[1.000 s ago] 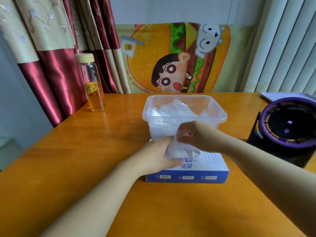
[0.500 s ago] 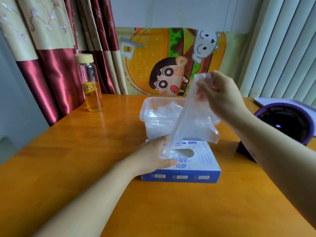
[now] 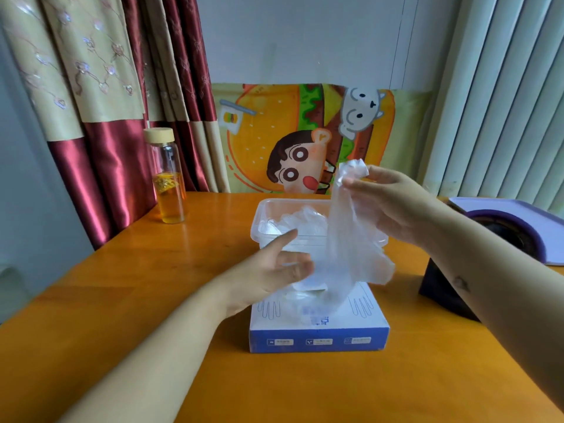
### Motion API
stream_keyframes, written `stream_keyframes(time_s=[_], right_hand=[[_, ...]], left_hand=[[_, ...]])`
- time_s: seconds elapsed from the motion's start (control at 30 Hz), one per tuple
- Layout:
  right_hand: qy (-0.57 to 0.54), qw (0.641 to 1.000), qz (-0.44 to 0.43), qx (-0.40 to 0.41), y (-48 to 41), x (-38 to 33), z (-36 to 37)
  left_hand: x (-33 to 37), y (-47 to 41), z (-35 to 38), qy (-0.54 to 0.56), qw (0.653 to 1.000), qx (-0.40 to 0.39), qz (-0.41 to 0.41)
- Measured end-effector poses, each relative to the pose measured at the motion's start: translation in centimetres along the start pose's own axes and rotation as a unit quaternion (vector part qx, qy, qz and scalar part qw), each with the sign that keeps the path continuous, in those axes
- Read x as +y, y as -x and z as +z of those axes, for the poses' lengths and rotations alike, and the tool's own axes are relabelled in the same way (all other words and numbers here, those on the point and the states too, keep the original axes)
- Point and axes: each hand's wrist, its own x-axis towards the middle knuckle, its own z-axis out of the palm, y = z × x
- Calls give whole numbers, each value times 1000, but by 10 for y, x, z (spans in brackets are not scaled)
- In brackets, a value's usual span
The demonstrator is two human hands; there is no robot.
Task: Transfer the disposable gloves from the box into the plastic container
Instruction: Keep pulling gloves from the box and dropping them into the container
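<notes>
A blue and white glove box lies on the table near me, with crumpled film showing at its top slot. Behind it stands a clear plastic container holding several crumpled gloves. My right hand pinches the top of a clear disposable glove, which hangs down in front of the container and over the box. My left hand hovers above the box's left part, fingers spread and relaxed, just beside the hanging glove and holding nothing.
A glass bottle of amber liquid stands at the back left of the wooden table. A black and purple device sits at the right, with a pale lilac tray behind it. Curtains, blinds and a cartoon cushion line the back.
My left hand has let go of the box and lifted, fingers now spread. The glove has come fully free of the slot. My right hand still holds it up above the container.
</notes>
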Motion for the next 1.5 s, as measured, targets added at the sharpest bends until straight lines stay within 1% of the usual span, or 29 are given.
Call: stream_keyframes(time_s=[0.03,0.1,0.17,0.23,0.3,0.4,0.5,0.57,0.63,0.73,0.8,0.87,0.93,1.0,1.07,1.13,1.23,1.3,1.37,1.43,1.5], right_hand=[[-21,999,12,-28,2,1,0],[-57,993,41,-99,6,1,2],[-74,977,67,-188,6,0,3],[-77,955,85,-273,6,-1,4],[-70,945,91,-305,7,-4,4],[-64,944,85,-314,10,-11,1],[-67,952,79,-289,11,-16,-8],[-61,960,74,-262,11,-19,-13],[-44,969,76,-232,9,-20,-15],[-14,985,80,-152,3,-20,-14],[5,990,72,-118,-2,-22,-12],[20,991,65,-114,-8,-25,-10],[37,989,62,-127,-13,-28,-6],[26,990,54,-127,-17,-31,-5],[-1,994,50,-96,-22,-29,-8],[20,993,66,-91,-25,-22,-13],[71,988,80,-114,-27,-7,-13],[68,990,47,-114,-31,-2,-4],[83,991,-17,-106,-37,-1,11],[161,980,-80,-90,-46,-3,27],[228,962,-124,-84,-56,-5,41]], left_hand=[[1,1,-1,50,999,10,16],[4,0,-2,104,993,32,45],[12,-3,1,128,988,40,70],[25,-4,3,117,988,4,99],[38,-4,6,88,989,-49,107],[43,-6,4,95,990,-60,85],[38,-6,-7,155,984,-53,70],[37,-6,-15,224,971,-58,64],[38,-9,-19,270,960,-37,66],[44,-17,-20,273,958,34,75],[45,-25,-21,249,966,32,63],[47,-30,-19,198,980,-6,34],[51,-33,-12,173,984,-30,30],[56,-37,-10,179,982,15,54],[58,-42,-15,217,971,70,76],[58,-44,-26,228,962,110,98],[54,-47,-40,249,952,137,115],[48,-49,-46,246,950,159,108],[43,-49,-51,233,951,175,103],[39,-47,-58,229,951,184,95],[33,-45,-68,225,949,206,86]])
